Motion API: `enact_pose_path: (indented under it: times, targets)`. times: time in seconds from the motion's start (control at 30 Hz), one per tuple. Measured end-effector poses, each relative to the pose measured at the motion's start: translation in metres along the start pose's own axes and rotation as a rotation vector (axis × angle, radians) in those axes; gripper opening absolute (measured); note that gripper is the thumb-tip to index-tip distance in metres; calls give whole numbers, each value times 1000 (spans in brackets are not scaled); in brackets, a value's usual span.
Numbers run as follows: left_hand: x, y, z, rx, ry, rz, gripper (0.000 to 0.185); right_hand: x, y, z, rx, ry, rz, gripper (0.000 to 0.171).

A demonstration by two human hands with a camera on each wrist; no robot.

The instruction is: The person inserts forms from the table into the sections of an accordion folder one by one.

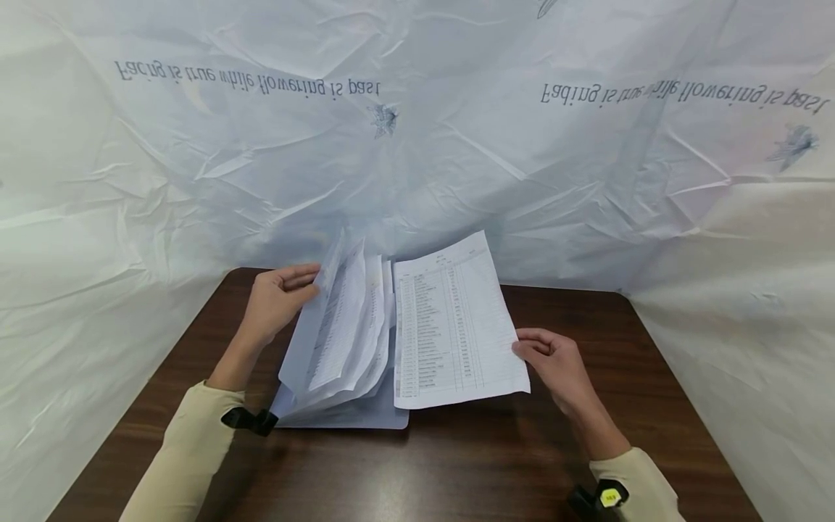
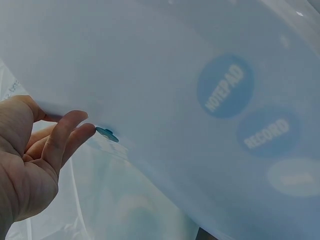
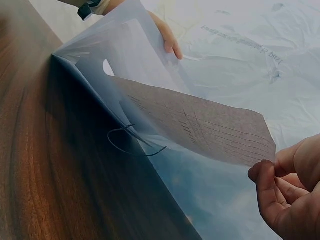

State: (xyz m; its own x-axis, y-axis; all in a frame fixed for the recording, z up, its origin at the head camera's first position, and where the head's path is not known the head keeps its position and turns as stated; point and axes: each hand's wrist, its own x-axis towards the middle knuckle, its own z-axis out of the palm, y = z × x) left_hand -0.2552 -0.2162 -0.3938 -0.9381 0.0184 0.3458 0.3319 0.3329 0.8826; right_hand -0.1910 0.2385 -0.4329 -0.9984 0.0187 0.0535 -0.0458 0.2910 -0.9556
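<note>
A translucent blue folder (image 1: 352,413) lies open on the dark wooden table (image 1: 496,464), with several printed sheets (image 1: 349,326) standing up inside it. My left hand (image 1: 280,297) holds the raised folder flap (image 2: 165,85) at its upper left edge, fingers near a small blue button clasp (image 2: 107,134). My right hand (image 1: 554,359) pinches the right edge of a single printed sheet (image 1: 453,322), a table of rows, lifted over the folder's right half. In the right wrist view the sheet (image 3: 200,127) hangs above the folder's inner cover (image 3: 190,200), and an elastic cord (image 3: 132,142) lies there.
Crumpled white plastic sheeting (image 1: 417,145) with printed text walls in the table at the back and both sides. Bare tabletop shows in front of the folder and to its right (image 1: 652,362).
</note>
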Motion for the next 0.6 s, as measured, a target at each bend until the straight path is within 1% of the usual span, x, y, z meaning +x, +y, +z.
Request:
enact_pose_path:
  times: [0.33, 0.6]
  targets:
    - [0, 2, 0, -5, -4, -1, 41, 5, 4, 12, 66, -11, -16, 32]
    - [-1, 2, 0, -5, -6, -3, 42, 3, 4, 24, 114, -44, 6, 31]
